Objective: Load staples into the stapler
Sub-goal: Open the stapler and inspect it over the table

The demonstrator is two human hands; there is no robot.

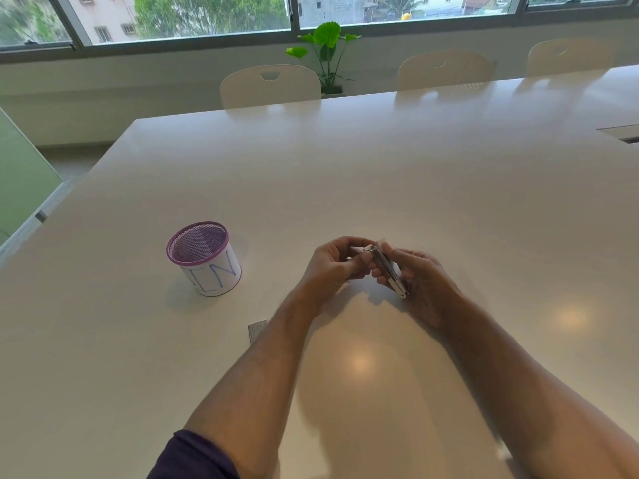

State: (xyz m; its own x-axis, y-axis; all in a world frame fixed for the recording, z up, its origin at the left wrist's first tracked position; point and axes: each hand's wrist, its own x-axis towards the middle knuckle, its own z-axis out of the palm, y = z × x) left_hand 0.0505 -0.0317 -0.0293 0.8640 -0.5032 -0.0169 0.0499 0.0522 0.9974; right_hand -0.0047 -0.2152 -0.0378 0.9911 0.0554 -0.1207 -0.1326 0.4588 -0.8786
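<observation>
A small white and metal stapler [387, 269] is held just above the white table [380, 174], slanting from upper left to lower right. My right hand [420, 285] grips its right side and rear end. My left hand [333, 264] pinches at its front end near the metal channel; whether staples are between those fingertips is too small to tell. A small white box or paper [256, 330], possibly the staple pack, lies on the table partly under my left forearm.
A purple mesh pen holder [204, 259] with a white paper label stands to the left of my hands. White chairs [271, 85] line the table's far side, with a potted plant [326, 51] behind them. A cable slot [622, 134] sits at the far right.
</observation>
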